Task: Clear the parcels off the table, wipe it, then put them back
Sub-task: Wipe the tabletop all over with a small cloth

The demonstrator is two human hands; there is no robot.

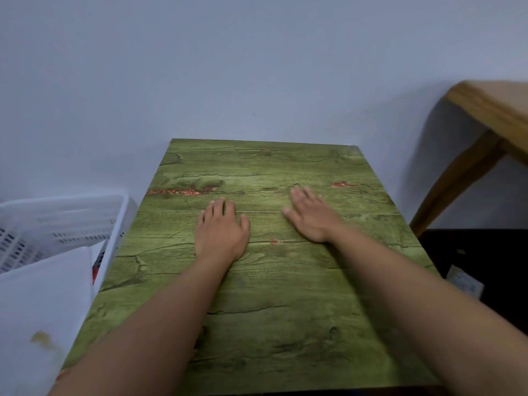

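Observation:
The table has a green wood-grain top with a few red flecks and nothing lying on it. My left hand rests flat on it near the middle, fingers straight and palm down. My right hand lies flat a little to the right, fingers spread and pointing away from me. Neither hand holds anything. A white parcel bag with a brownish stain sits off the table at the lower left.
A white slotted plastic basket stands against the table's left edge, behind the white bag. A light wooden table stands at the right by the grey wall. Below it, on dark floor, lies a small pale packet.

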